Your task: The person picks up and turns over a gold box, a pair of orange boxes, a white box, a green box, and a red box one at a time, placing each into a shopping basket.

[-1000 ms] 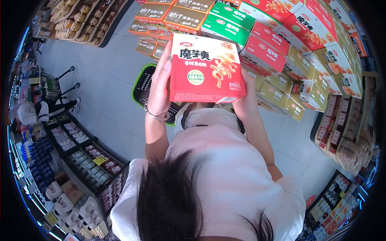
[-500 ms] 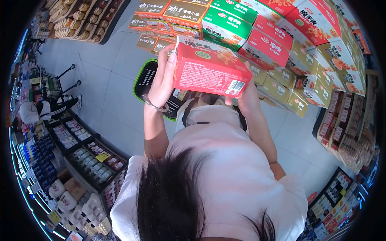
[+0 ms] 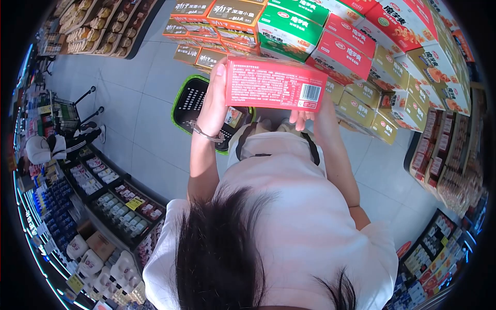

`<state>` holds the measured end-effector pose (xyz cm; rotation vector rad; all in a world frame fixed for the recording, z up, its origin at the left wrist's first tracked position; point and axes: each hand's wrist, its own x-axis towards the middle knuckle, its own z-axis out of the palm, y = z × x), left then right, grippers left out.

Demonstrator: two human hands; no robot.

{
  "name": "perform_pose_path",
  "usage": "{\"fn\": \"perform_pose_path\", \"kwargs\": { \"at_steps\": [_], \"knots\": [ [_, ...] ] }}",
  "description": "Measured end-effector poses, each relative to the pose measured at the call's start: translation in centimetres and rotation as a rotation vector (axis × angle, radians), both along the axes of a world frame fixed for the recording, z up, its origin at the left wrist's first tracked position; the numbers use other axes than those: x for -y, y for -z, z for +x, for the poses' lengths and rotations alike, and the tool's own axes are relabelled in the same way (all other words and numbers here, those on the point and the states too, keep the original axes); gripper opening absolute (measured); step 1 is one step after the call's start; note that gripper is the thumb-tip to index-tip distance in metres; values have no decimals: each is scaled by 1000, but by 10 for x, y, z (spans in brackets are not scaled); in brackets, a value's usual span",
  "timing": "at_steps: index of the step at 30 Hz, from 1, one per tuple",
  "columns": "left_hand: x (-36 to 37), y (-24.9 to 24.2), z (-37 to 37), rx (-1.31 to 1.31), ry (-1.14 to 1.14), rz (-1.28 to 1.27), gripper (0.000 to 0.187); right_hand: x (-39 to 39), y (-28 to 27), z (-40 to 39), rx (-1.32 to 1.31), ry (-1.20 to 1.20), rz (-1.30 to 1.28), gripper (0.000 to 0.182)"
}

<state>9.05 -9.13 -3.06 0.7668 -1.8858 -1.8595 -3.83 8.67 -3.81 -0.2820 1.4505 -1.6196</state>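
- The red box [image 3: 274, 82] is up in front of the person's chest, held between both hands above the floor [image 3: 155, 72], with a narrow side full of small print facing the head camera.
- The left hand [image 3: 211, 106], with a bracelet [image 3: 207, 135] at its wrist, has its grip on the left end of the box, thumb near the upper corner.
- The right hand [image 3: 324, 119] has its grip on the right end; some fingertips show below the lower edge, near the barcode [image 3: 311, 92], and the rest of that hold is partly hidden.
- The step in hand looks like checking the label: the print is turned squarely to view.
- Any next move calls for both ends staying supported, and for a level turn if another side is to be seen.
- Below the left hand is a black basket [image 3: 187, 111] with a green rim and a small packet [image 3: 233, 118] inside.
- Just beyond the box are stacked green boxes [image 3: 292, 28], pink boxes [image 3: 343, 51] and gold boxes [image 3: 356, 111].
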Motion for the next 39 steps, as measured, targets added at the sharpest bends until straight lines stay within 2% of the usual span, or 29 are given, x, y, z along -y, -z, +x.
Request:
{"fn": "perform_pose_path", "kwargs": {
  "at_steps": [8,10,20,24,26,28,39],
  "knots": [
    [2,3,4,34,0,-16,62,2,4,5,5,-8,4,51],
    [3,3,5,37,8,-25,62,3,6,7,19,4,-19,60],
    [5,6,13,81,48,25,63,1,10,14,18,-6,11,61],
    [1,-1,18,138,26,107,63,2,11,16,22,-14,16,57],
    [3,5,21,109,35,-6,63,2,12,17,15,-14,14,55],
    [3,4,24,110,35,-16,63,2,12,18,38,-33,-2,45],
    [11,6,49,145,14,2,60,16,13,38,66,-59,57,45]
  ]
}}
